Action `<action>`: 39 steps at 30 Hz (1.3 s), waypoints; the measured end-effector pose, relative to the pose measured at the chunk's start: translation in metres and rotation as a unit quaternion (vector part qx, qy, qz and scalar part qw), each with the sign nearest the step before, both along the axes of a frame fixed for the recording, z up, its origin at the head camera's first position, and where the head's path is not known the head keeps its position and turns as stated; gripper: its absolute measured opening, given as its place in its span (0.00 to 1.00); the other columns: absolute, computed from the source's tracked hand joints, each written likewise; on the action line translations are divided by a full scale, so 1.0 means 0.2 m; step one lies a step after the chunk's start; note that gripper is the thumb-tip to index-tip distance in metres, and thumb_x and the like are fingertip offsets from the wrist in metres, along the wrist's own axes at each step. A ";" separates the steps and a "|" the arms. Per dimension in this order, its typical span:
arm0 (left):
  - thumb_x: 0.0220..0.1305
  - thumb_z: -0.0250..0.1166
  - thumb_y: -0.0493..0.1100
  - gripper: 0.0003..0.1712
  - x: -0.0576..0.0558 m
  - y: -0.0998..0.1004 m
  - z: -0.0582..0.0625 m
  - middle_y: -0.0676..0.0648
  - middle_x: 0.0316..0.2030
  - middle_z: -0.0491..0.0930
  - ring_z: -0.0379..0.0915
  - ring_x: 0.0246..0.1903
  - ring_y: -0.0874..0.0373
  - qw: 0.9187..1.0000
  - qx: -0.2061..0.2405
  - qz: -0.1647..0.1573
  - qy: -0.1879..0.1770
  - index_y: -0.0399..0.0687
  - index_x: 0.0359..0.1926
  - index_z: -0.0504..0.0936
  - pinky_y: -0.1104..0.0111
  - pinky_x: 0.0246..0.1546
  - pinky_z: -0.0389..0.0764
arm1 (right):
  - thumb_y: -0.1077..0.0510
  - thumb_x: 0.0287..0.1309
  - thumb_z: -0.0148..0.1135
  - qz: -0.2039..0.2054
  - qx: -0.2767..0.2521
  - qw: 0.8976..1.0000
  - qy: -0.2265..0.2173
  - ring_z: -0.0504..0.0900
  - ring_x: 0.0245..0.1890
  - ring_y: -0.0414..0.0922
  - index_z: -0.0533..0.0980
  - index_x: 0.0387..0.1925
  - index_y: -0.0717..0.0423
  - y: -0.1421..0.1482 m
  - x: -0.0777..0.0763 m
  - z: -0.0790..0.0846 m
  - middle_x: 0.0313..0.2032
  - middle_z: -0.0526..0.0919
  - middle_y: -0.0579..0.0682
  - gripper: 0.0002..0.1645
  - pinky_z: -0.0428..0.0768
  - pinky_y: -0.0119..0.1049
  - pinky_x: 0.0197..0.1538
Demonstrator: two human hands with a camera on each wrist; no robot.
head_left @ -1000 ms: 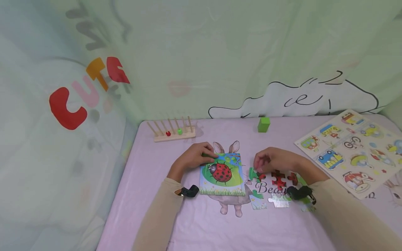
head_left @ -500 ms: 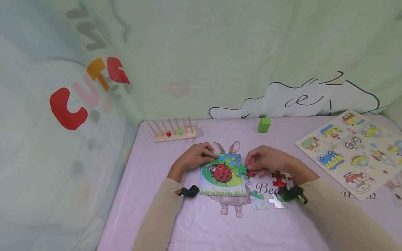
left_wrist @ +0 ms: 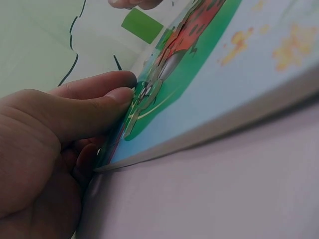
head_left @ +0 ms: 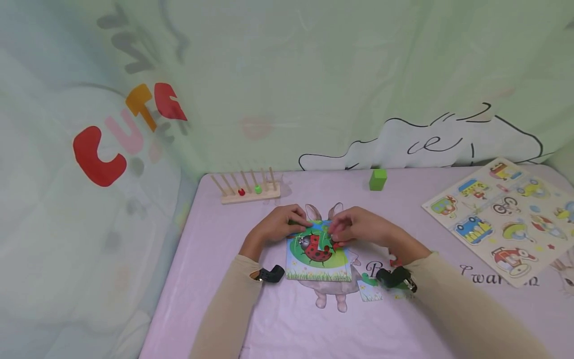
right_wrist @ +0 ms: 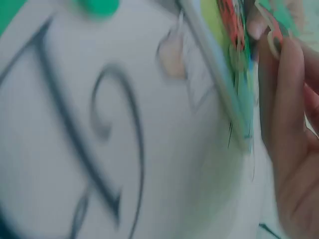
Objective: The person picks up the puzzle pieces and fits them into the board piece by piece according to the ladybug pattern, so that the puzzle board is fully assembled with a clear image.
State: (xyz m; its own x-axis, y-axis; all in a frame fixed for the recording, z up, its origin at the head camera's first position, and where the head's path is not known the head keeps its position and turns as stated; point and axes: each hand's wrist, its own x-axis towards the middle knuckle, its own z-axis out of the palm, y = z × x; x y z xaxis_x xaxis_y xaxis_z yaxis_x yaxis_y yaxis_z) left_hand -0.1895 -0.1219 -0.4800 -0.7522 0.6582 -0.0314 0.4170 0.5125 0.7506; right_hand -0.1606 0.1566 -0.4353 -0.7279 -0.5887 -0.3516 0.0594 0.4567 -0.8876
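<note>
OK, R hand [head_left: 362, 227] pinches pc. [head_left: 324, 242] over board [head_left: 314, 273].

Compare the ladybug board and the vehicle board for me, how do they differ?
The ladybug board is smaller; the vehicle board is larger. The ladybug board shows one big bug, the vehicle board many small pictures. The left hand touches the ladybug board; the vehicle board lies untouched. Both lie on the table.

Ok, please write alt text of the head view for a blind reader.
A person's right hand pinches a green and red jigsaw piece over a ladybug picture board, whose upper left corner the left hand touches. Behind are a wooden peg rack and green block.
</note>
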 end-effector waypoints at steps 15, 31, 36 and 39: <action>0.67 0.70 0.41 0.12 0.00 0.00 -0.01 0.55 0.45 0.81 0.74 0.45 0.64 1.000 -0.008 0.002 0.000 0.53 0.49 0.91 0.72 0.47 0.74 | 0.60 0.63 0.70 -0.059 -0.001 0.997 -0.048 0.84 0.24 0.39 0.85 0.45 0.64 -0.19 0.03 -0.01 0.32 0.87 0.53 0.12 0.83 0.30 0.29; 0.67 0.69 0.40 0.12 -0.01 -0.01 -0.02 0.54 0.45 0.81 0.75 0.48 0.63 1.000 -0.007 -0.005 0.013 0.51 0.49 0.91 0.71 0.51 0.75 | 0.66 0.56 0.73 -0.097 0.022 0.995 -0.026 0.89 0.32 0.43 0.84 0.41 0.66 -0.30 0.06 -0.05 0.32 0.90 0.55 0.11 0.87 0.37 0.38; 0.67 0.69 0.40 0.12 -0.01 0.00 -0.02 0.54 0.45 0.81 0.75 0.48 0.63 1.000 -0.007 -0.004 0.012 0.51 0.49 0.91 0.71 0.51 0.75 | 0.65 0.54 0.75 -0.108 0.036 0.994 0.002 0.89 0.29 0.42 0.85 0.36 0.62 -0.31 0.07 -0.07 0.29 0.90 0.52 0.08 0.87 0.35 0.36; 0.67 0.69 0.41 0.11 -0.01 0.00 -0.02 0.54 0.45 0.81 0.75 0.48 0.63 1.000 -0.008 -0.007 0.017 0.51 0.49 0.91 0.71 0.51 0.75 | 0.63 0.52 0.77 -0.110 0.044 0.993 0.021 0.89 0.27 0.42 0.85 0.34 0.61 -0.32 0.08 -0.06 0.26 0.90 0.51 0.08 0.86 0.35 0.35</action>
